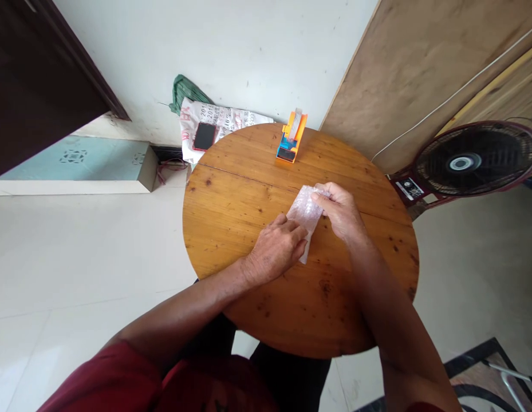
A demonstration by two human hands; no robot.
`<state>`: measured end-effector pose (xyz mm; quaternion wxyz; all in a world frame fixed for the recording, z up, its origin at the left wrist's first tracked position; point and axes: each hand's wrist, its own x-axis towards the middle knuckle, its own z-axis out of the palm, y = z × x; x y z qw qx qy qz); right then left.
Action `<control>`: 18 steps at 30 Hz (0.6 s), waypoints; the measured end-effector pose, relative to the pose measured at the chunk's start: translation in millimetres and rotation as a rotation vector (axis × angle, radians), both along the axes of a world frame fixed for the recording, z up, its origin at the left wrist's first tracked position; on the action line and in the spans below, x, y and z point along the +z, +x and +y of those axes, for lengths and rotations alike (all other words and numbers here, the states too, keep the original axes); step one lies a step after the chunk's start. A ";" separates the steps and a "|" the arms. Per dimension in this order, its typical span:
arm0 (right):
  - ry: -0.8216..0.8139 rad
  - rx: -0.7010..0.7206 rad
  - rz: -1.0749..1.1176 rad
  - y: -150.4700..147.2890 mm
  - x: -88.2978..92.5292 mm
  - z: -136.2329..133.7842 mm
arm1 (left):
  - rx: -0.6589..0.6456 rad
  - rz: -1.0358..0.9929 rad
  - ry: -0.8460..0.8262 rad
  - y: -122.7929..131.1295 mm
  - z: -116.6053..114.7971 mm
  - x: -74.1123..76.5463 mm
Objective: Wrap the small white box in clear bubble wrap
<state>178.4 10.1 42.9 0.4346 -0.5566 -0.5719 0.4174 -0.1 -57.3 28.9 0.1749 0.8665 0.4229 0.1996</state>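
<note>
Two grasps noted: right hand (341, 210) pinches, left hand (276, 245) clasps the bubble wrap (306, 207) between them; uneven pulling could tear or crumple it.

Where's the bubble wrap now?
In the head view, the bubble wrap is just right of centre over the table, held by the right hand, touched by the left hand, nearer than the tape dispenser.
</note>
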 end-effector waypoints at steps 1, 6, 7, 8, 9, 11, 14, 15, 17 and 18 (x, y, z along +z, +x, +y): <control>0.016 0.013 -0.016 -1.2 4.8 -3.8 | 0.003 -0.001 -0.002 -0.1 0.4 -0.7; 0.140 0.083 -0.120 -8.5 20.3 -31.1 | 0.069 0.004 0.038 0.5 -0.4 -1.0; 0.155 0.085 -0.124 -10.1 20.7 -37.1 | 0.096 0.008 0.050 1.1 -1.2 -0.5; 0.165 0.080 -0.116 -11.5 20.1 -42.7 | 0.124 0.013 0.057 1.7 -2.2 0.2; 0.173 0.070 -0.099 -12.8 18.6 -47.9 | 0.157 0.017 0.057 2.4 -3.2 0.6; 0.190 0.050 -0.058 -14.5 13.9 -56.6 | 0.232 0.004 0.043 4.1 -4.8 0.1; 0.219 0.038 -0.042 -15.1 6.5 -67.0 | 0.332 -0.081 0.011 6.9 -5.4 -6.3; 0.232 0.039 -0.050 -15.2 4.8 -70.3 | 0.356 -0.129 -0.003 7.8 -5.1 -9.9; 0.256 0.040 -0.079 -15.8 2.8 -77.5 | 0.378 -0.242 -0.028 9.4 -4.1 -17.7; 0.265 0.040 -0.100 -16.7 2.2 -81.6 | 0.389 -0.297 -0.036 10.0 -3.6 -21.3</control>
